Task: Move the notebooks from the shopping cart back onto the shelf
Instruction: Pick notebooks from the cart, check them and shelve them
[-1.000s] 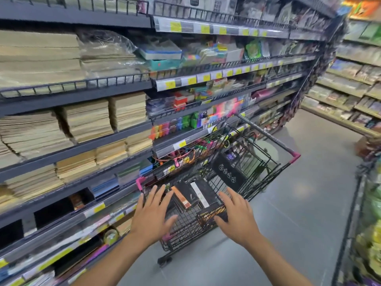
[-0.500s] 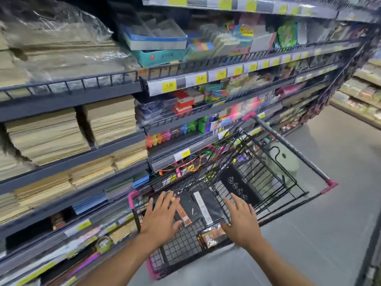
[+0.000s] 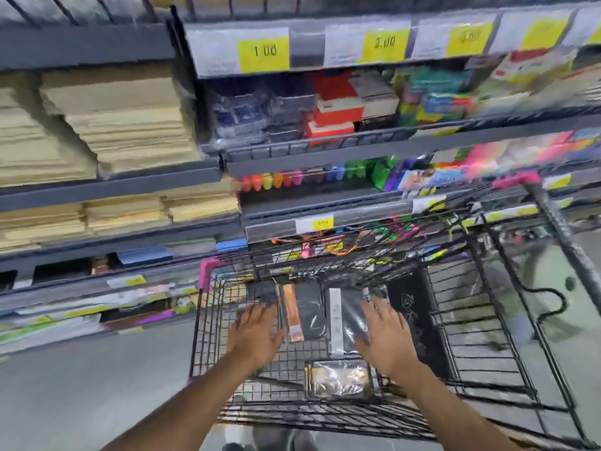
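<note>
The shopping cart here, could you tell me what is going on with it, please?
A person is leaning over the shopping cart, parked against a stationery shelf. Both hands are spread open above the dark notebooks lying flat in the basket: the left hand at their left edge, the right hand on the right side. Nothing is gripped yet, so the notebooks have not left the cart. The picture is blurred by motion.

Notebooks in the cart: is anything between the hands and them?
Nothing visible. The left hand and right hand are spread open inside the shopping cart, right over the dark wrapped notebooks. Contact is blurred.
</note>
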